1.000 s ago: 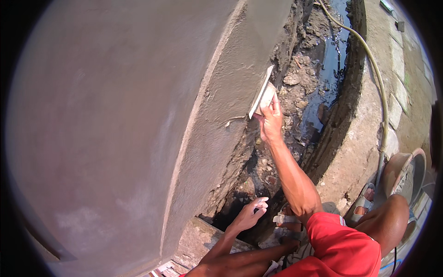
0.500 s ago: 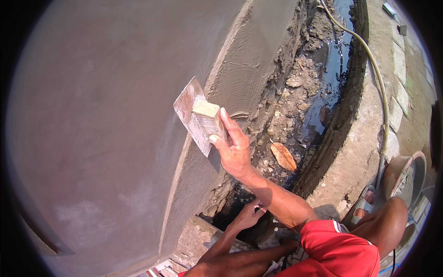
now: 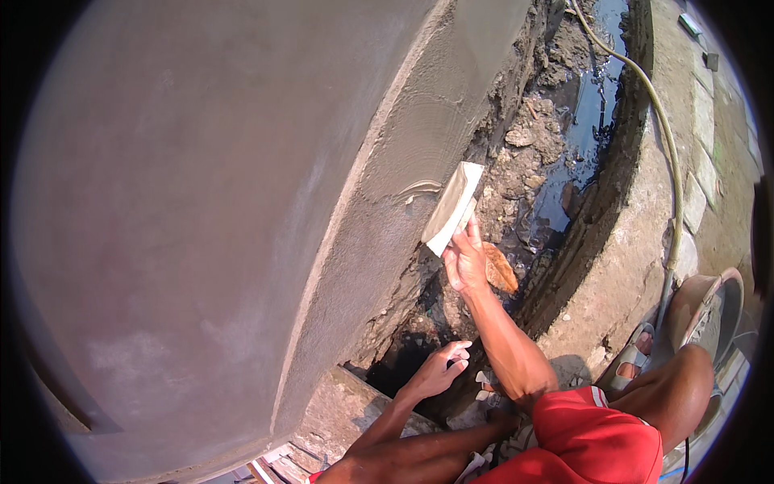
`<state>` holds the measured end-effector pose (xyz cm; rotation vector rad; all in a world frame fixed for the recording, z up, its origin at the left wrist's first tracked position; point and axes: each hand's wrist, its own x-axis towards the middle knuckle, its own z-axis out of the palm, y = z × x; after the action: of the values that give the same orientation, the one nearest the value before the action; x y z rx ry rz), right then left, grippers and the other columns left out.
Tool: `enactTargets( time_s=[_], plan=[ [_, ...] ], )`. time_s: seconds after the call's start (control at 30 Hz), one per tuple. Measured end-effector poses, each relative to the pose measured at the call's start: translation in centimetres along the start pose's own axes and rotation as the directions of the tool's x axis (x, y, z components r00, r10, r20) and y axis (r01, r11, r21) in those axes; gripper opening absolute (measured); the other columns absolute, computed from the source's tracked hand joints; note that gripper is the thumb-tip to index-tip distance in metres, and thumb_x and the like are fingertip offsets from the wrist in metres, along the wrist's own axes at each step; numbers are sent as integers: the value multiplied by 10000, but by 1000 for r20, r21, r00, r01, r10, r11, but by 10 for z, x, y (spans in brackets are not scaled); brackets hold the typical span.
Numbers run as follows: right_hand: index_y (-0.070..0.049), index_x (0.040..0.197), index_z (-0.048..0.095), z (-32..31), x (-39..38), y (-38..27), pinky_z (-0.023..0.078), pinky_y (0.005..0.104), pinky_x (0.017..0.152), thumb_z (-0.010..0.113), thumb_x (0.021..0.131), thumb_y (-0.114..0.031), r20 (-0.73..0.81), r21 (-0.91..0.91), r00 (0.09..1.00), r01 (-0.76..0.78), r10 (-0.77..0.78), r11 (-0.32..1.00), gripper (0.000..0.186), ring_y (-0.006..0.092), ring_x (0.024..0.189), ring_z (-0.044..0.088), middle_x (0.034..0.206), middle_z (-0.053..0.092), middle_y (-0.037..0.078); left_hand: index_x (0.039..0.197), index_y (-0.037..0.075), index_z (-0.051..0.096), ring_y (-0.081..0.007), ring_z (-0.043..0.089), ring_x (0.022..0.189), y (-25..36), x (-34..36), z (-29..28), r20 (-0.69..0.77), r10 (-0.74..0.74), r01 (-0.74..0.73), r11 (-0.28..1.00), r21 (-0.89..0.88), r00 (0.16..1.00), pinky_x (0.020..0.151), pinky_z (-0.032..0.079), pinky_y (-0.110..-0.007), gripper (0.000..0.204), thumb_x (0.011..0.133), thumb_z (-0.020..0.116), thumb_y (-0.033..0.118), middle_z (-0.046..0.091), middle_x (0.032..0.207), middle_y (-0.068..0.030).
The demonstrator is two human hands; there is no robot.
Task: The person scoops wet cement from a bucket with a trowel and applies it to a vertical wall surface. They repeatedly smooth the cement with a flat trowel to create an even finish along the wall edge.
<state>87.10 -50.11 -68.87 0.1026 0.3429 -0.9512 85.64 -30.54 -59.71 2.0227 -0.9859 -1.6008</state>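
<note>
One float (image 3: 453,206) in the right hand (image 3: 465,262); left hand (image 3: 439,369) apparently empty

Clock directions as seen in the head view. Right hand: thumb and fingers closed around the back of the float, grip firm. Float is pale, tilted, long axis running one to seven o'clock, beside the lower edge of a strip of rough grey mortar (image 3: 399,173); contact with it cannot be told. Curved mortar ridge (image 3: 419,188) at ten o'clock from the float, just beside it. Pale raised band (image 3: 343,198) and smooth grey wall (image 3: 201,210) farther out toward nine.

Left hand: at six o'clock from the right, fingers loosely curled, thumb apart.

From the right hand: dry brown leaf (image 3: 501,269) near, three o'clock; dark water (image 3: 592,121) at one; hose (image 3: 667,137) at two; tub (image 3: 732,302) holding grey material, well apart, at three.
</note>
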Motion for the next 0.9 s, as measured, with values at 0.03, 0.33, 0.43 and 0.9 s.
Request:
enactTargets(
  time_s=[0.03, 0.33, 0.43, 0.9],
  plan=[
    [-138, 1489, 193, -1, 4, 4, 493, 424, 928, 558, 925, -48, -33, -43, 999, 23, -24, 999, 677, 205, 1179, 524, 1347, 479, 57, 1315, -20, 446, -283, 618, 1045, 3, 0, 0, -2, 0, 0, 1000, -1, 1000, 922, 460, -361, 442, 907, 532, 123, 635, 1091, -220],
    [12, 1484, 154, 71, -6, 41, 346, 324, 1067, 536, 903, 28, 44, -434, 924, 361, -381, 825, 696, 218, 1282, 412, 1425, 367, 172, 1269, -33, 474, -285, 601, 1080, -16, 1, 1, 38, 109, -110, 994, 29, 993, 937, 447, -366, 395, 910, 550, 113, 622, 1149, -198],
    [-15, 1480, 211, 118, -37, 49, 361, 314, 1054, 558, 897, 37, 102, -420, 944, 326, -313, 847, 680, 196, 1281, 409, 1428, 375, 143, 1283, -10, 474, -240, 581, 1076, -16, 0, 5, 52, 72, -65, 991, -120, 996, 926, 446, -348, 410, 919, 575, 152, 599, 1178, -147],
    [-123, 1471, 226, 23, -1, -21, 516, 357, 876, 582, 925, -92, 18, -101, 985, 170, -169, 980, 652, 168, 1135, 542, 1310, 507, 63, 1304, -1, 457, -246, 617, 1025, -6, 4, 2, 35, -23, 22, 999, 23, 999, 919, 453, -364, 420, 916, 541, 139, 648, 1085, -173]
  ],
)
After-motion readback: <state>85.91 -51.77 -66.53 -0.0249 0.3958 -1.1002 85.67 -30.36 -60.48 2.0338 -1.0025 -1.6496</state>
